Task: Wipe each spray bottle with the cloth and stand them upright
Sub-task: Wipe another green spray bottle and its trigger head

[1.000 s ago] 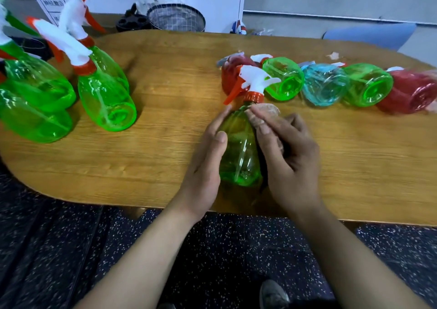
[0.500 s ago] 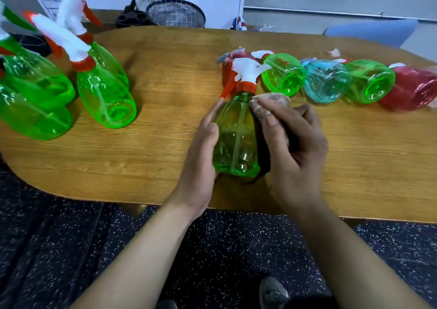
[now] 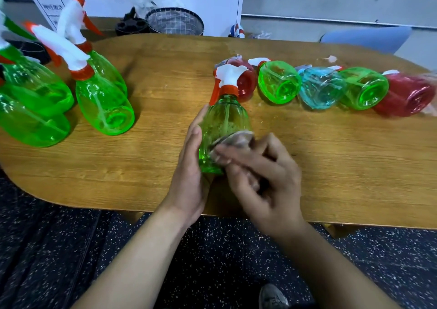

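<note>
In the head view, a green spray bottle [image 3: 224, 129] is seen near the front edge of the wooden counter [image 3: 331, 166], apparently upright with its white and orange spray head [image 3: 228, 77] on top, though whether its base rests fully on the wood cannot be told. It is steadied by the left hand [image 3: 191, 166], whose fingers are laid straight along the bottle's left side; nothing is curled round it, so this grip is spread and flat. A small grey cloth [image 3: 233, 143] is pinched in the right hand [image 3: 262, 181] and pressed against the lower right side of the bottle; that hand is blurred, so the fingers' exact lie cannot be made out.

Behind, five bottles are laid on their sides in a row: a red one [image 3: 243, 81], a green one [image 3: 279, 84], a blue one [image 3: 321, 88], another green one [image 3: 364, 88] and a second red one [image 3: 406, 96]. On the left of the counter a group of green bottles [image 3: 104, 103] is stood upright.

The wiping of the held bottle is judged to be the step in hand. For the next move, the remaining faces would need to be reached with the cloth while the bottle is braced; it would then be set with the upright group, and a lying bottle taken from the row.
</note>
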`<act>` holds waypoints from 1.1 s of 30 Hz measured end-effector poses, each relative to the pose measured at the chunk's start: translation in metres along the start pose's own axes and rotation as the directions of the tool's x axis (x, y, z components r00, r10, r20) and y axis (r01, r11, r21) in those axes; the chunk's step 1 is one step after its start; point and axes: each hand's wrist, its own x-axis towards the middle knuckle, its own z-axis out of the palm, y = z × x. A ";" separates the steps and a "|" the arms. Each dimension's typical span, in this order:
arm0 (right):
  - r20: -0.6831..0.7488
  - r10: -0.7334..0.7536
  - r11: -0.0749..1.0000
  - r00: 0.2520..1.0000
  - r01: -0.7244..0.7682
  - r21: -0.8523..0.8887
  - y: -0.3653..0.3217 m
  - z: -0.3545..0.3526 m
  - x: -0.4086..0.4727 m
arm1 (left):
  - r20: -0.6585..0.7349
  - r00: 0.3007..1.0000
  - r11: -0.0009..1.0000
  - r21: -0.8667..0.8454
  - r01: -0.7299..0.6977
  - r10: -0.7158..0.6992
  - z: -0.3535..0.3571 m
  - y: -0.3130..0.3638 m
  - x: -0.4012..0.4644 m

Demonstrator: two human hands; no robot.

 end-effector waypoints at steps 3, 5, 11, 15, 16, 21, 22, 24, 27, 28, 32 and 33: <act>-0.165 0.440 0.854 0.883 -0.354 0.381 0.002 0.004 0.007 | -0.014 1.000 0.995 0.096 -0.006 0.008 0.001 0.000 -0.001; -0.076 0.701 0.566 0.709 -0.488 0.664 -0.002 0.011 0.010 | -0.017 1.000 0.992 0.128 -0.001 0.003 0.000 0.003 -0.003; -0.001 0.766 0.457 0.643 -0.543 0.705 -0.007 0.018 0.008 | 0.010 1.000 0.995 0.092 -0.026 0.026 0.000 0.004 -0.003; -0.037 0.759 0.481 0.651 -0.521 0.705 -0.006 0.015 0.009 | -0.008 1.000 0.995 0.104 -0.011 0.012 0.004 0.006 -0.001; -0.047 0.748 0.494 0.662 -0.509 0.704 -0.006 0.014 0.009 | -0.008 1.000 0.995 0.104 -0.008 0.009 0.004 0.005 -0.001; -0.116 0.690 0.577 0.714 -0.446 0.684 0.002 0.012 0.008 | 0.012 1.000 0.990 0.142 0.007 -0.009 0.003 0.001 -0.002; -0.134 0.675 0.606 0.726 -0.442 0.661 0.004 0.012 0.007 | 0.019 1.000 0.990 0.143 0.003 -0.006 0.003 0.001 -0.002; -0.174 0.636 0.682 0.752 -0.443 0.582 0.007 0.013 0.007 | 0.028 1.000 0.990 0.144 -0.003 -0.001 0.002 0.000 -0.001; -0.219 0.552 0.795 0.804 -0.430 0.427 0.011 0.012 0.007 | 0.043 0.999 0.990 0.138 -0.019 0.013 0.001 -0.002 -0.001; -0.231 0.512 0.832 0.827 -0.411 0.373 0.011 0.010 0.009 | 0.043 0.999 0.991 0.135 -0.024 0.019 0.001 -0.002 -0.001; -0.254 0.396 0.906 0.882 -0.332 0.261 0.012 0.004 0.024 | 0.025 0.999 0.988 0.148 -0.038 0.035 0.003 -0.003 -0.001; -0.230 0.393 0.908 0.890 -0.338 0.247 0.013 0.003 0.028 | 0.026 0.999 0.988 0.149 -0.040 0.037 0.003 -0.003 -0.001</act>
